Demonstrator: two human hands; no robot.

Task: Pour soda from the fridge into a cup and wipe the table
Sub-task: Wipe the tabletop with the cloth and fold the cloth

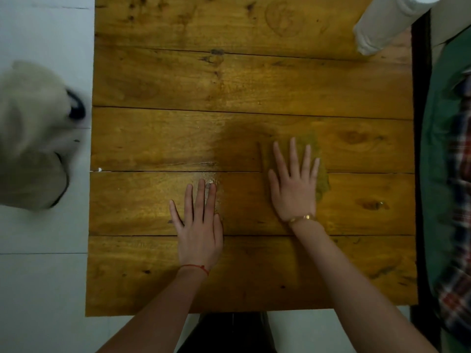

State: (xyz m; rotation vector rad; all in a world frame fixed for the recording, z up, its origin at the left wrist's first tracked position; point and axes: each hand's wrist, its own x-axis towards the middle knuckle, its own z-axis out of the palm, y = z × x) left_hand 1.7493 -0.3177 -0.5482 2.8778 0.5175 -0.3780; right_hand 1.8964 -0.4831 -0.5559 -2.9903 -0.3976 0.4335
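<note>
Wooden planks fill the view, a table (pixel 229 80) seen from straight above with pale floor tiles (pixel 43 276) along its left edge. Left hand (pixel 198 225) lies flat on the boards near the middle of the near half, fingers straight and close together, holding nothing, a red thread (pixel 195 267) round the wrist. Right hand (pixel 293 184) is just beside it, a little farther in, fingers spread and straight, pressing down on a yellow-green cloth (pixel 321 179) that shows past the fingertips and along the hand's right side; a gold bracelet (pixel 303 218) sits at that wrist. Out toward the far right corner, a whitish cylindrical thing (pixel 377 31) leans in over the table, blurred, and I cannot tell what it is. Beyond the right edge hangs green and plaid fabric (pixel 456 174). Off the left edge, a blurred cream shape (pixel 30 136) sits over the tiles.
</note>
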